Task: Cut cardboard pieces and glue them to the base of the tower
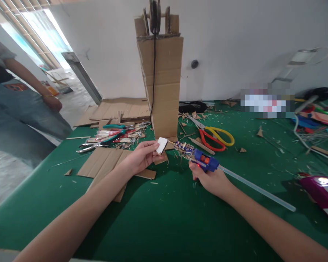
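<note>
My left hand point(140, 157) pinches a small white-faced cardboard piece point(161, 145) above the green table. My right hand point(209, 177) grips a blue glue gun point(203, 160) whose nozzle points left, almost touching the piece. A long clear glue stick point(258, 187) sticks out of the gun's back toward the right. Just behind both hands stands a tall cardboard tower point(164, 83) with wheels on top and a black cord hanging down its front.
Red and yellow scissors point(215, 137) lie right of the tower. Pliers and sticks point(109, 138) lie to its left, with flat cardboard sheets point(104, 163) nearby. A person point(19, 102) stands at the left edge. A purple object point(324, 193) sits at the right.
</note>
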{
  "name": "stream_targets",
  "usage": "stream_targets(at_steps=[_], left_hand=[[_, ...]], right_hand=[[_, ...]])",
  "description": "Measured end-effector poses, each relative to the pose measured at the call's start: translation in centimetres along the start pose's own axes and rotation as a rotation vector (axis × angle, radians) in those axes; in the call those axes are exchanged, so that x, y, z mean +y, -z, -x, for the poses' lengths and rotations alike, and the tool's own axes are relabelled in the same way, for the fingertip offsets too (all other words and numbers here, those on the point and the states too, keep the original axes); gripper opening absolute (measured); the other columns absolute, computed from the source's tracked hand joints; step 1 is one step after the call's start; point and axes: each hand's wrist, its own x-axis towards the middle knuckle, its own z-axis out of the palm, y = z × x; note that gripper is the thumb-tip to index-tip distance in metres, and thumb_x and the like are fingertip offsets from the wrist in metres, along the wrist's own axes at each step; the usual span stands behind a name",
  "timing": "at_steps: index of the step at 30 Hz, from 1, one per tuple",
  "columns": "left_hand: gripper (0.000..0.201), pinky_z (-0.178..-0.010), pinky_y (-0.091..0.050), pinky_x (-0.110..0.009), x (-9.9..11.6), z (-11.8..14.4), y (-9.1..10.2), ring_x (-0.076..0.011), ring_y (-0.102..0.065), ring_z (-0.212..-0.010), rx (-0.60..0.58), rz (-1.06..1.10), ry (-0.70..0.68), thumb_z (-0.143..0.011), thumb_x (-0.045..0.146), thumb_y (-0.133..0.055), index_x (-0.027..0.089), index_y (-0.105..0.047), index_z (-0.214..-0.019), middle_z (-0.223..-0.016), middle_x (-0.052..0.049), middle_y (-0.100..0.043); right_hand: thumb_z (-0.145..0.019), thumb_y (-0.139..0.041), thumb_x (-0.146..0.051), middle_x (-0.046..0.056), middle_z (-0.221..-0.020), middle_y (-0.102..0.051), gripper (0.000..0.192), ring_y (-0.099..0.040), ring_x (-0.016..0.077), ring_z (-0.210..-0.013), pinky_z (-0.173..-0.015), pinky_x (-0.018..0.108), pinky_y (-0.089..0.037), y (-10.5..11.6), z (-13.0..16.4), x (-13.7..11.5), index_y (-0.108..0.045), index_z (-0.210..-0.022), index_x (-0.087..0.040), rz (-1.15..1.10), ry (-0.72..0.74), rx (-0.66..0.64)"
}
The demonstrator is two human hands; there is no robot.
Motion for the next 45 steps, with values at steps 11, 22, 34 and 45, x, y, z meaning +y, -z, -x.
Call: stream_targets(at_steps=[11, 22, 34, 45], left_hand=[[0.017, -0.063, -0.058, -0.023, -0.1, -0.1, 0.1, -0.0094, -0.061, -0.055, -0.033, 0.015, -0.014, -0.073, 0.019, -0.071, 0.007, -0.064, -0.082, -0.057, -0.001, -0.059], [0.016, -0.062, -0.058, -0.023, -0.1, -0.1, 0.2, -0.0112, -0.063, -0.057, -0.028, -0.021, -0.003, -0.075, 0.020, -0.070, 0.007, -0.064, -0.082, -0.060, -0.003, -0.061], [0.017, -0.062, -0.057, -0.022, 0.0, -0.2, 0.2, -0.0101, -0.062, -0.056, -0.045, -0.013, 0.005, -0.074, 0.021, -0.070, 0.008, -0.063, -0.081, -0.059, -0.002, -0.060], [0.016, -0.060, -0.058, -0.023, 0.1, 0.0, 0.0, -0.0092, -0.061, -0.055, -0.036, 0.022, -0.002, -0.076, 0.018, -0.068, 0.007, -0.062, -0.086, -0.064, -0.003, -0.062]], right_hand=[[-0.075, -0.056, -0.057, -0.001, -0.052, -0.054, 0.036, -0.055, 0.0148, -0.050, -0.050, 0.027, -0.046, 0.0, 0.1, 0.2, -0.054, -0.069, -0.021, 0.051, 0.015, -0.083], [-0.068, -0.055, -0.065, 0.000, -0.053, -0.054, 0.043, -0.056, 0.0166, -0.053, -0.056, 0.032, -0.050, 0.0, -0.1, -0.1, -0.049, -0.068, -0.022, 0.002, -0.053, 0.005], [-0.076, -0.058, -0.055, -0.002, -0.053, -0.053, 0.035, -0.054, 0.0139, -0.051, -0.052, 0.026, -0.047, 0.2, 0.0, 0.3, -0.055, -0.070, -0.021, 0.055, 0.038, -0.071], [-0.074, -0.063, -0.050, 0.000, -0.062, -0.057, 0.029, -0.056, 0.0146, -0.053, -0.047, 0.025, -0.046, -0.4, 0.6, 0.1, -0.059, -0.074, -0.021, 0.016, 0.023, -0.115]])
